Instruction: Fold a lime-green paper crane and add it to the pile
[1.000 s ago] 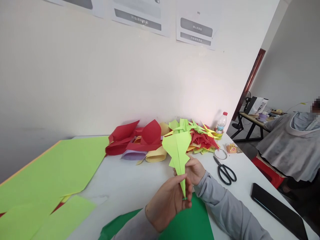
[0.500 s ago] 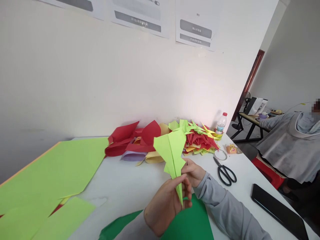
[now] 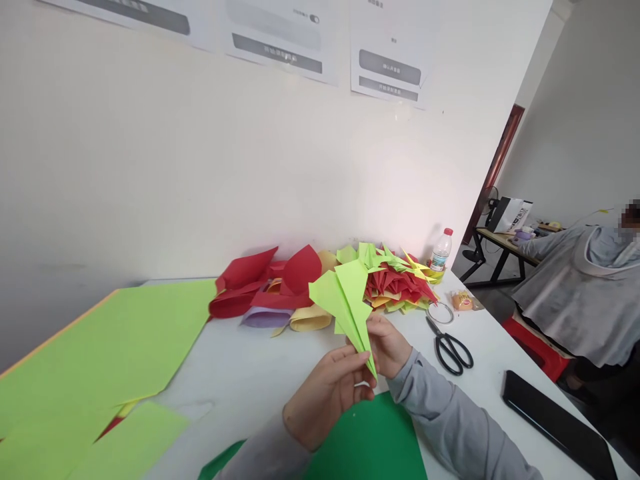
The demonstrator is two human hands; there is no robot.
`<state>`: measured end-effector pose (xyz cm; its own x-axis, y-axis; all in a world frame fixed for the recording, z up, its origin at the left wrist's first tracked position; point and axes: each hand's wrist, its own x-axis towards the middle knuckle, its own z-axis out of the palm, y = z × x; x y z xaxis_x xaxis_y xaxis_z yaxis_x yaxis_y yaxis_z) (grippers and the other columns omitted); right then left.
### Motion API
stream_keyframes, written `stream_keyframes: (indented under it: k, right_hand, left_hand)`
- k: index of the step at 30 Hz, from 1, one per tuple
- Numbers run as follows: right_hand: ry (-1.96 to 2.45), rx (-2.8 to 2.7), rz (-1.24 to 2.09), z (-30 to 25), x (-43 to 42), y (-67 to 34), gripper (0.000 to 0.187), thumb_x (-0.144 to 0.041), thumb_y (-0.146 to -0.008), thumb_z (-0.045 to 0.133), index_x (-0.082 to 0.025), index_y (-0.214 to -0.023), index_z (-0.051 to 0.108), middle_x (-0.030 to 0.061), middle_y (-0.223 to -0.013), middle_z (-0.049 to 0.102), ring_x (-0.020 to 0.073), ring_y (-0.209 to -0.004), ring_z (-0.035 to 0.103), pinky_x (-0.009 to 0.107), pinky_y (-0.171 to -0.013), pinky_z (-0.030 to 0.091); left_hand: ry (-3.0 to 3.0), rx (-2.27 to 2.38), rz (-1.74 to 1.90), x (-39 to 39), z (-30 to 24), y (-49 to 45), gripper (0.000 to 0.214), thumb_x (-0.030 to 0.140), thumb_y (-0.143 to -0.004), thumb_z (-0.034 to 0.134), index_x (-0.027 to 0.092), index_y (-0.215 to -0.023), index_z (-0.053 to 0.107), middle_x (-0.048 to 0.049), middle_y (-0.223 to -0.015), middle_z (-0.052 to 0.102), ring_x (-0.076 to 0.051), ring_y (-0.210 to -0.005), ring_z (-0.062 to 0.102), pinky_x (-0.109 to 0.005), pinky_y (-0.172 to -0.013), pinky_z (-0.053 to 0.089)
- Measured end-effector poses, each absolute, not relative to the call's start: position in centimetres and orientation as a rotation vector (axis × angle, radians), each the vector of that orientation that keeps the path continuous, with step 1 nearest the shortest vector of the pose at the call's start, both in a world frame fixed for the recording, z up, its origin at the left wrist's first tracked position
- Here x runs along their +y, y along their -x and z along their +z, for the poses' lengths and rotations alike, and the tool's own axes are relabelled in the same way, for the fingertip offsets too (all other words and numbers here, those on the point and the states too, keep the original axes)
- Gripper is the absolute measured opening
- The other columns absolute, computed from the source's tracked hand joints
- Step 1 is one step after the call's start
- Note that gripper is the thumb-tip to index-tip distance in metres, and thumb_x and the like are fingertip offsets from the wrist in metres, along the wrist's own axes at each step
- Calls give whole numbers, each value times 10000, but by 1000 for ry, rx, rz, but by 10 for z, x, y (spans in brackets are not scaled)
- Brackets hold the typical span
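A folded light-green paper piece point(image 3: 345, 300), wide at the top and narrowing to a point, is held up above the table. My left hand point(image 3: 333, 387) pinches its narrow lower end between thumb and fingers. My right hand point(image 3: 390, 343) is closed at the piece's right edge, with its fingertips partly hidden behind the paper. Under my hands lies a dark green sheet point(image 3: 373, 440).
Large light-green sheets point(image 3: 130, 340) cover the table's left. Along the wall lie curled red paper pieces point(image 3: 300, 270) and a pile of folded paper point(image 3: 400, 287). On the right are a bottle point(image 3: 441, 253), scissors point(image 3: 451, 350), a phone point(image 3: 557, 423) and a seated person point(image 3: 585, 287).
The folded paper has tilted, its pointed end swinging up and to the right. My left hand has shifted up along with it, while my right hand stays at its edge.
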<state>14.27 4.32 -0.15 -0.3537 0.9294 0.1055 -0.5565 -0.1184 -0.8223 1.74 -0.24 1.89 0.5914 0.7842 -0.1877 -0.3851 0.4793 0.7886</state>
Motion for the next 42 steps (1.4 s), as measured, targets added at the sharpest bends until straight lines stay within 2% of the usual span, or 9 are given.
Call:
stream_keyframes:
  k: [5,10,12,16,21,32,36,39,42]
  right_hand:
    - [677,-971,1633,7,36,-138,323,-489,-761,611,-171,-798,573,-36,-590,553,83,-424,422,206,-407,334]
    - [901,-1433,826,20,11,-130,252,-421,-809,588,-193,-904,540,-23,-701,569,115,-647,541,236,-599,428]
    - [955,-1637,488,20,1,-126,244,-339,-789,616,-195,-966,531,-23,-704,580,122,-636,544,244,-591,428]
    - [926,-1831,-14,16,-5,-122,123,-210,-889,468,-183,-940,576,29,-741,644,132,-640,579,252,-595,448]
    - [967,-1772,-135,14,-1,-124,195,-216,-920,444,-170,-1046,586,20,-691,644,122,-574,577,229,-557,467]
    - [829,-1697,-329,16,-2,-125,115,-151,-883,523,-180,-906,632,18,-665,682,120,-562,618,223,-555,472]
    - [756,-1732,-95,21,-10,-125,69,-225,-855,581,-183,-859,635,38,-686,687,149,-612,636,262,-598,494]
    - [824,-1448,548,26,-6,-128,141,-313,-873,549,-188,-849,609,34,-674,671,149,-580,626,274,-563,491]
    - [791,-1116,1048,31,6,-133,204,-384,-785,628,-187,-818,585,10,-636,635,127,-501,571,249,-486,439]
  left_hand:
    - [-890,694,927,4,33,-10,389,460,-536,828,146,-618,615,-13,-618,577,-132,-597,515,-266,-563,451]
    - [-951,940,1208,15,41,4,447,530,-457,830,158,-573,610,-11,-575,577,-152,-625,532,-276,-596,482]
    - [-960,995,1250,16,40,6,451,538,-457,823,160,-575,608,-7,-570,572,-153,-621,535,-274,-588,486]
    - [-1034,967,1230,16,35,3,442,549,-529,787,158,-623,604,-8,-629,590,-165,-659,558,-294,-622,509]
    - [-1134,985,1235,17,29,1,454,573,-584,744,144,-649,610,-12,-635,591,-170,-655,560,-313,-636,505]
    - [-1228,1004,1313,10,32,2,425,590,-689,651,171,-645,589,-5,-624,576,-172,-660,550,-310,-654,485]
    - [-1181,942,1303,8,40,6,351,499,-640,725,174,-690,599,2,-630,574,-180,-676,557,-293,-630,467]
    - [-1163,859,1176,7,48,11,298,426,-632,733,176,-612,572,14,-574,532,-142,-561,490,-270,-542,406]
    - [-1187,669,878,4,57,15,270,383,-614,710,177,-534,557,1,-517,512,-133,-481,448,-276,-486,340]
